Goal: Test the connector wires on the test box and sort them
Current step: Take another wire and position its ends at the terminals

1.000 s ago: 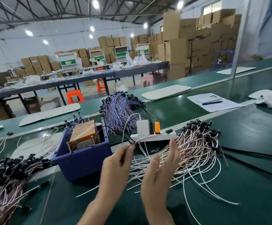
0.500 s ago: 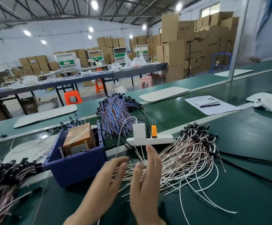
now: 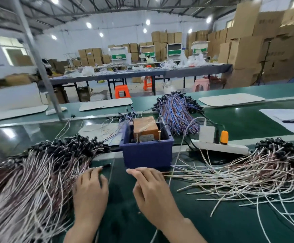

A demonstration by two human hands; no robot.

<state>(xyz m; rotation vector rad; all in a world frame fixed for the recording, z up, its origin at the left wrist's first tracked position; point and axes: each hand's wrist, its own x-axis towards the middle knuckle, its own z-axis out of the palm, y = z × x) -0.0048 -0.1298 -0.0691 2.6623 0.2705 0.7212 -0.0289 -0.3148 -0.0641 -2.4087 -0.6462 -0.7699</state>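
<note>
Head: left hand (image 3: pixel 90 188) now beside wires (image 3: pixel 37 172)

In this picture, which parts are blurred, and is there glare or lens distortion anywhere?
Head view: motion blur smears the left wire pile and the far left edge, while the bin, left hand and right hand are fairly sharp; head view: lamps burn out white and glare off the table at left; head view: the wide lens makes the pole lean.
</note>
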